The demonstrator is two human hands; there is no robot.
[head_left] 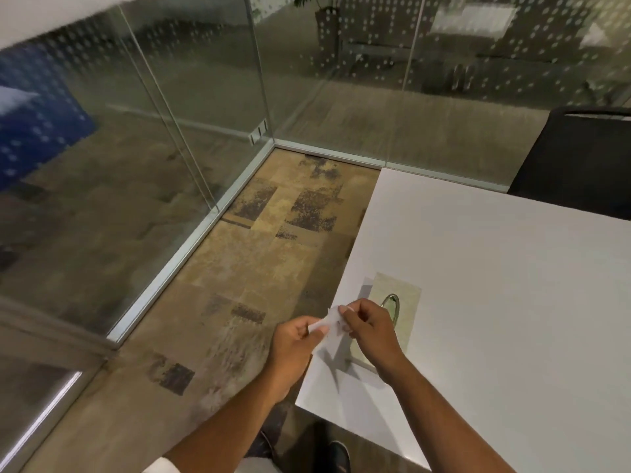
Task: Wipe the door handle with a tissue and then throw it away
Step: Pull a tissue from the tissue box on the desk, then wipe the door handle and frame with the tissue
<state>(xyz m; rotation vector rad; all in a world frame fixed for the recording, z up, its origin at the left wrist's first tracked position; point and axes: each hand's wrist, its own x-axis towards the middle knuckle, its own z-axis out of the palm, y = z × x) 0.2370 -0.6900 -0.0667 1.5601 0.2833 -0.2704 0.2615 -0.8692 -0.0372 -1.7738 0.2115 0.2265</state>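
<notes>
**A:** Where am I in the job?

**B:** Early, I'd say. My left hand [293, 346] and right hand [370, 327] meet over the near-left corner of the white counter [495, 302], and both pinch the same tissue [327, 327] between thumb and fingers. The fingers of each hand are curled nearly closed on it, nothing else in them.

**A:** Where did the tissue come from?

**B:** I judge from the tissue box [406, 302], which lies flat on the counter just past my right hand, at about one o'clock from it. Its oval slot is partly hidden behind my knuckles. Whether the sheet is fully free of the box, I cannot tell; its lower end hangs down between my hands over the counter edge.

**A:** And the door handle?

**B:** Not in sight. At ten to twelve o'clock I see only glass walls [191, 138] and the patterned carpet [273, 240]; a black chair [580, 158] sits at two o'clock. No bin shows either.

**A:** So what's left?

**B:** Nearly everything, by my reckoning: reach the door, wipe the handle, then find somewhere to drop the tissue.
</notes>
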